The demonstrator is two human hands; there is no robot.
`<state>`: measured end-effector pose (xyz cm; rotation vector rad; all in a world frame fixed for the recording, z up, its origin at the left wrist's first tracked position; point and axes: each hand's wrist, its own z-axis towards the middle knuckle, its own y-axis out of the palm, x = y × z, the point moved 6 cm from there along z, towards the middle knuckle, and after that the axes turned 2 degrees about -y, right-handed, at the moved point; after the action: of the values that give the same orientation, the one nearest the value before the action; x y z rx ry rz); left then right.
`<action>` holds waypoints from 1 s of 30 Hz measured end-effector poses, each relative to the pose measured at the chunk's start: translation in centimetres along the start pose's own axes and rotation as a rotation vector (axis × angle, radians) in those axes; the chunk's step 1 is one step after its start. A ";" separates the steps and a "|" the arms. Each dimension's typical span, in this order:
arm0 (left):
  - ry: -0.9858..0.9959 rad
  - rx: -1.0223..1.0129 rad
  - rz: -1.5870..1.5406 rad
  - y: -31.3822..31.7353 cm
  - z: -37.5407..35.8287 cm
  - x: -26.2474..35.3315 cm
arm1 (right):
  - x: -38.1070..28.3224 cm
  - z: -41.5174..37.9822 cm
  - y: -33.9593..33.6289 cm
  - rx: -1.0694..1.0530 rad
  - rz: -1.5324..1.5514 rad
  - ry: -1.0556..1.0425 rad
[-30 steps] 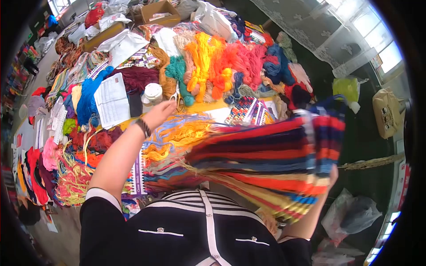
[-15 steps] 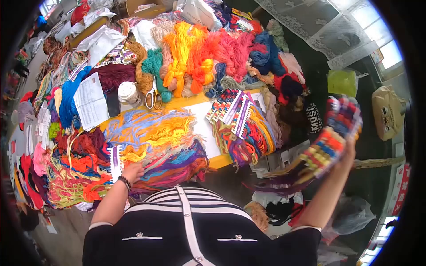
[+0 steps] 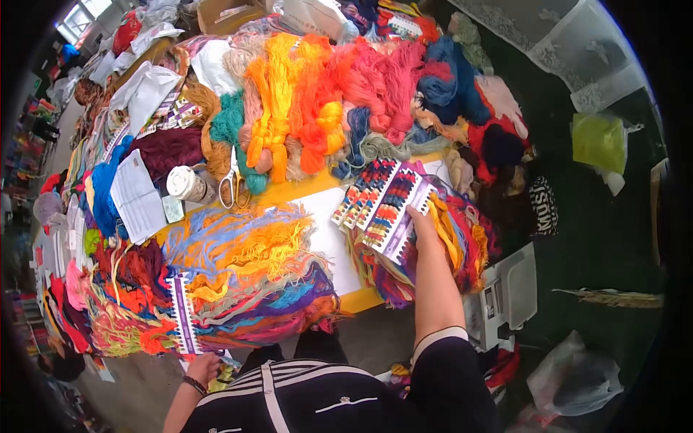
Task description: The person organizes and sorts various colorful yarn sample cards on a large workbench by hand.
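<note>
My right hand [image 3: 424, 229] grips the edge of a thread card [image 3: 401, 216], a white notched strip with a purple label and rows of coloured thread knots. This card lies on a stack of similar thread cards [image 3: 359, 198], whose loose strands [image 3: 451, 238] hang toward the table's front edge. My left hand [image 3: 204, 366], a dark beaded bracelet at its wrist, is low at the table's front left. Its fingers are curled together, and what they hold is too small to make out. Just above it a bare notched card [image 3: 183, 314] lies across multicoloured threads [image 3: 253, 303].
Orange scissors [image 3: 232, 180], a lidded cup [image 3: 189, 184] and a printed sheet [image 3: 136, 196] are behind the threads. Yarn hanks [image 3: 289, 108] are heaped along the back. A scale-like grey device [image 3: 505, 292] is right of the table, and a plastic bag [image 3: 577, 375] lies on the floor.
My right hand has swung left from beyond the table's right side and brought the thread card onto the stack. My left hand has moved down, off the threads. The view has shifted.
</note>
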<state>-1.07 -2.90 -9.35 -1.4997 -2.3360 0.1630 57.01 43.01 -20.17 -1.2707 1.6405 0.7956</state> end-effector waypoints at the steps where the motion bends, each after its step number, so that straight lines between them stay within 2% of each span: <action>1: 0.007 -0.082 0.049 0.0 0.1 -0.4 | -0.1 0.0 -0.4 -0.026 -0.049 0.061; 2: 0.017 -0.167 0.093 0.3 0.4 -0.6 | -0.2 0.0 -0.6 -0.054 -0.099 0.116; 4: -0.023 -0.122 0.155 -0.1 1.6 -1.5 | -2.1 -1.6 -0.5 -0.011 -0.097 0.203; 6: 0.117 -0.091 0.278 -0.2 3.3 -2.3 | -4.6 -3.6 0.6 -0.016 -0.119 0.446; 7: 0.179 -0.078 0.369 0.2 3.3 -1.8 | -2.1 -1.8 0.1 -0.052 -0.056 0.441; 8: 0.112 -0.167 0.297 -0.4 5.0 -2.6 | -2.7 -2.3 0.8 -0.062 -0.006 0.480; 9: 0.170 -0.156 0.314 -0.7 6.7 -3.1 | -3.4 -2.9 1.5 -0.071 0.047 0.518; 10: 0.229 -0.144 0.330 0.4 5.7 -1.8 | -1.9 -1.5 1.4 -0.124 0.072 0.433; 12: 0.227 -0.093 0.257 1.9 4.0 -0.4 | -0.2 -0.3 -0.1 -0.056 0.147 0.283; 14: 0.228 -0.101 0.149 2.8 3.3 -0.1 | -2.0 -1.9 -0.7 -0.035 0.255 0.279; 16: 0.233 -0.108 0.178 2.7 3.8 -0.9 | -2.3 -3.1 -1.9 0.028 0.317 0.413; 21: 0.259 -0.163 0.330 2.3 5.8 -3.0 | -3.3 -4.0 -3.1 0.056 0.352 0.348; 24: 0.219 -0.127 0.297 1.4 6.6 -4.0 | -3.9 -3.8 -4.4 0.085 0.413 0.269; 25: 0.194 -0.113 0.288 1.2 6.9 -4.2 | -4.8 -3.9 -4.9 0.058 0.477 0.290; 27: 0.203 -0.088 0.272 1.1 6.9 -4.3 | -9.6 -5.2 -5.3 -0.052 0.522 0.146; 30: 0.183 -0.068 0.253 1.0 7.2 -4.5 | -15.3 -6.6 -4.0 -0.086 0.499 0.140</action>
<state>-1.07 -5.83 -17.36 -1.7617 -2.0239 0.0087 60.37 42.18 -3.39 -0.9986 2.0964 1.1039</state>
